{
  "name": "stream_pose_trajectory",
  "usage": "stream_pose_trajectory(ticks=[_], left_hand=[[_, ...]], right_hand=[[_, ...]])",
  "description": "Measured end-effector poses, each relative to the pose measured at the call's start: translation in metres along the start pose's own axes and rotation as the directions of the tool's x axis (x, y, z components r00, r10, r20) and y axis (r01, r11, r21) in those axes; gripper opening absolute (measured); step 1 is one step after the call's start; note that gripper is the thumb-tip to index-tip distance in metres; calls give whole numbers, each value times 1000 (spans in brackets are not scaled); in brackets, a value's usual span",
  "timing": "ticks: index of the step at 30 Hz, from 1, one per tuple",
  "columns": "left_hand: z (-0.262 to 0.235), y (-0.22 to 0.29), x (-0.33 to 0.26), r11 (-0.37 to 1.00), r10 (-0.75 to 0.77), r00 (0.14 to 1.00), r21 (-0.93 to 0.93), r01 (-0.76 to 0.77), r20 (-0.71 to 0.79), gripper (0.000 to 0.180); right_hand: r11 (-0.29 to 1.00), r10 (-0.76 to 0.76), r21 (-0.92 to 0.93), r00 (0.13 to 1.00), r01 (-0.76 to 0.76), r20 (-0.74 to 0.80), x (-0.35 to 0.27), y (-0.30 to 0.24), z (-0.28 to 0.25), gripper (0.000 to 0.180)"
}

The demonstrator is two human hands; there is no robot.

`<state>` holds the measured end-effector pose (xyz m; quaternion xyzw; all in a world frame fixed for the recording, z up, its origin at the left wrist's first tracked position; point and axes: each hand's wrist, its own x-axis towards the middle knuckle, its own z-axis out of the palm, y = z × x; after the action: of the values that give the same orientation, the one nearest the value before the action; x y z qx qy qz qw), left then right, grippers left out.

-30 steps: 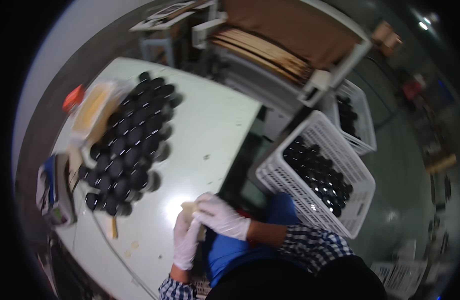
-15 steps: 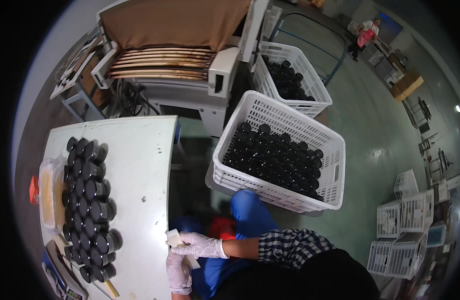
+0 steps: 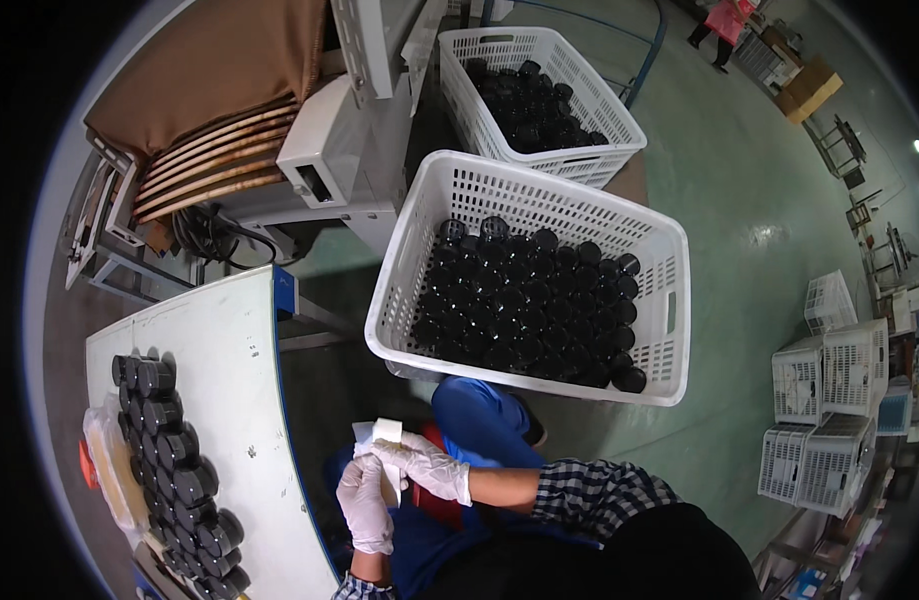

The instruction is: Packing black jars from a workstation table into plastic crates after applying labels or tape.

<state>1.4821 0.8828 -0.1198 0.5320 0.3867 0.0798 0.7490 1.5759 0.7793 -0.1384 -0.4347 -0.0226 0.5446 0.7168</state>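
Observation:
In front of my lap, just right of the table's edge, my two gloved hands meet around a flat white strip [image 3: 387, 430], maybe paper or card. My left hand [image 3: 363, 508] is closed with its fingertips pinching the strip's left side. From the right, my right hand [image 3: 424, 466] grips the same strip, fingers pointing left across it. The gloves are thin and whitish. Beyond my knees stands a white plastic crate [image 3: 669, 330] holding many black round-lidded jars [image 3: 524, 300]. Rows of similar black jars [image 3: 179, 450] stand on the white table [image 3: 244, 400] to my left.
Another white crate [image 3: 619, 140] of black jars stands behind the first. A machine with rollers [image 3: 219, 160] and a brown cover is at the far left. Beside the table's jars lies a clear bag with yellowish contents [image 3: 114, 465]. Several crates [image 3: 814, 420] are stacked at right.
My view has swung, shifting the table and machine leftward. Both hands, still on the white strip, have come away from the table's edge. The distant person has moved toward the top edge.

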Motion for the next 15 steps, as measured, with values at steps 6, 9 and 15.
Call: stream_pose_trajectory(ticks=[6, 9, 15], left_hand=[[24, 8, 21, 917, 153, 984, 358, -177, 96, 23], [51, 20, 27, 837, 268, 959, 472, -277, 89, 17], [51, 28, 33, 917, 267, 961, 287, -278, 77, 3]], right_hand=[[955, -110, 245, 968, 166, -226, 8, -20, -12, 20], [939, -135, 280, 963, 200, -235, 8, -27, -33, 18], [958, -75, 245, 956, 148, -284, 12, -26, -41, 12]])
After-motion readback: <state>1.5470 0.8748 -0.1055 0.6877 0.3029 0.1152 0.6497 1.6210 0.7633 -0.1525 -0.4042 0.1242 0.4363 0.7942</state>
